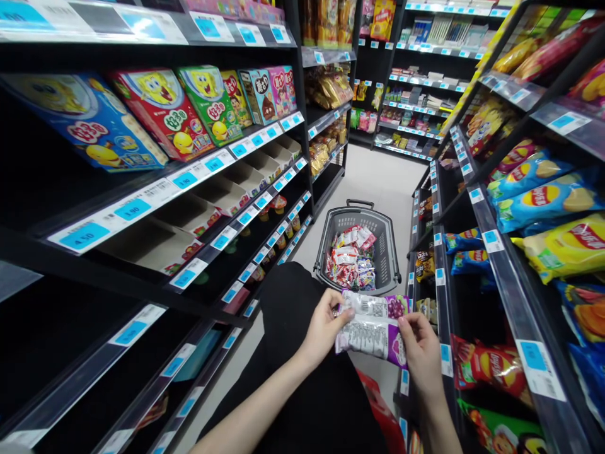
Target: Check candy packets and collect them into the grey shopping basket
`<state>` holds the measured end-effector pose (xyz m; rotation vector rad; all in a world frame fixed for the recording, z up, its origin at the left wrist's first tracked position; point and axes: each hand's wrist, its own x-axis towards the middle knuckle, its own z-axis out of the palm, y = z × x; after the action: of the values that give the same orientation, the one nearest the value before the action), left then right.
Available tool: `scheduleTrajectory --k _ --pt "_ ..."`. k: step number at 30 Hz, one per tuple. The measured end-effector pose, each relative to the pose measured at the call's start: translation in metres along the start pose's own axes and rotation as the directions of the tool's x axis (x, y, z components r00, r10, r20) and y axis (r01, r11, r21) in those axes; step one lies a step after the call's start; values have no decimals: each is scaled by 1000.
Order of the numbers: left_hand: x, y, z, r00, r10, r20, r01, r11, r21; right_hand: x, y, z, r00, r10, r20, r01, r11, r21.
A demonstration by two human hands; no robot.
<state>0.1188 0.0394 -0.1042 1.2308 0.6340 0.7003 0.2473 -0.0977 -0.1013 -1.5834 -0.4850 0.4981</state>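
Observation:
Between my two hands is a purple and white candy packet (371, 328) with a grape picture, its printed back turned up towards me. My left hand (328, 325) pinches its left end, thumb on top. The fingers of my right hand (420, 343) are closed on its right edge. Just beyond the packet, a grey shopping basket (397, 252) stands on the floor with several red, white and purple snack packets (350, 255) inside. My black-clad knee (293, 296) is to the left of the basket.
Shelves with price tags line the left, holding cartoon snack boxes (163, 113) and open cardboard trays (184, 211). Chip bags (543, 195) fill racks close on my right. Pale floor (373, 170) runs to a far shelf (425, 82). A red item (380, 410) lies low beside my leg.

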Motion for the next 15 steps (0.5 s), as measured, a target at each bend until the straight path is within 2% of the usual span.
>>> scheduleTrajectory --k 2,4,8,10,13,15 --pt "2 -1 -2 998 -63 7 64 994 -92 2 -3 -2 999 37 39 -40 996 74" --pt "3 0 -4 988 -142 57 150 977 -153 4 -6 -5 994 76 80 -88 984 153" --pt "5 3 -11 953 -247 178 278 944 -178 5 -12 -15 976 156 149 -193 939 283" --pt "5 2 -12 950 -243 194 275 948 -161 3 -15 -19 961 189 204 -253 897 363" --pt "4 0 -12 969 -186 165 202 975 -87 -2 -20 -24 929 206 307 -337 816 470" --pt "2 0 -12 983 -125 137 127 992 -7 -5 -22 -25 928 203 312 -335 820 464"
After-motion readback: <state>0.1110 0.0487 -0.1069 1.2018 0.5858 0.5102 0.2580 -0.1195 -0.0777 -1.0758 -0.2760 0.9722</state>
